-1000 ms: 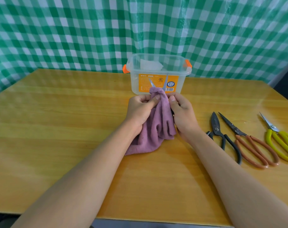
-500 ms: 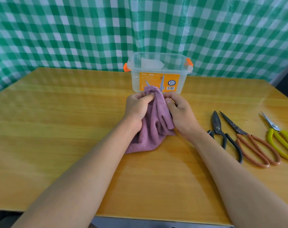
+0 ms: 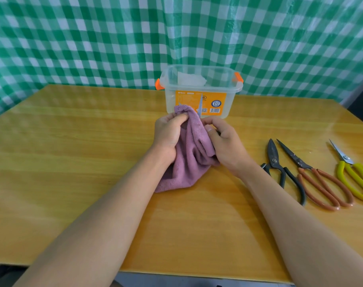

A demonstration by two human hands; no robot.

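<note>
The left hand (image 3: 168,134) pinches the top of a purple fleecy cloth (image 3: 186,168), fingers curled tight. The right hand (image 3: 226,145) curls round its other side, thumb pressing. A thin grey blade (image 3: 200,105) pokes up between them. The cloth's tail lies on the yellow wooden table (image 3: 72,162).

We look across a yellow-brown wooden table (image 3: 72,141), and its glossy top catches soft, pale reflections toward the far edge. Behind it hangs a green-and-white checked plastic sheet (image 3: 93,38), creased in long vertical folds and shiny where the light strikes. It covers the whole back. At the far right we see a dark gap (image 3: 362,100) beside the sheet. Below the table's near edge shows a strip of grey floor (image 3: 176,282).
</note>
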